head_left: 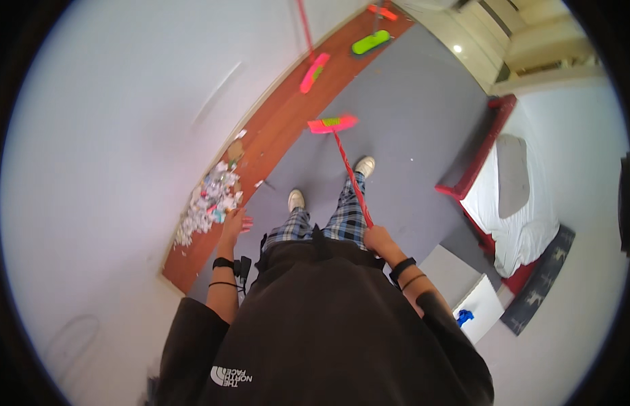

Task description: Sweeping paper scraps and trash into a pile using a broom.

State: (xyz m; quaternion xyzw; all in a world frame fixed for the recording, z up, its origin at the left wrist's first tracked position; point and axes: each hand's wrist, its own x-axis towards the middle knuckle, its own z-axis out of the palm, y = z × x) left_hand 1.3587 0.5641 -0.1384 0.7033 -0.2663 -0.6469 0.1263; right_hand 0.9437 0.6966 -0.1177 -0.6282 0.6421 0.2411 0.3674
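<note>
My right hand [378,239] is wrapped round the upper end of a red broom handle [352,176]. Ahead of my feet, the pink broom head [333,124] with a yellow-green patch is over the grey floor. My left hand [239,221] hangs at my side with its fingers apart, holding nothing. In the picture it borders a heap of crumpled paper and mixed litter [213,196], which lies along the wall on the reddish-brown floor strip [277,150].
A pink broom [315,73] leans at the wall; a lime-green broom [371,43] and an orange one [382,12] are farther back. On the right are a red-framed bed [477,152] with white bedding and a white box [482,311] with a blue item.
</note>
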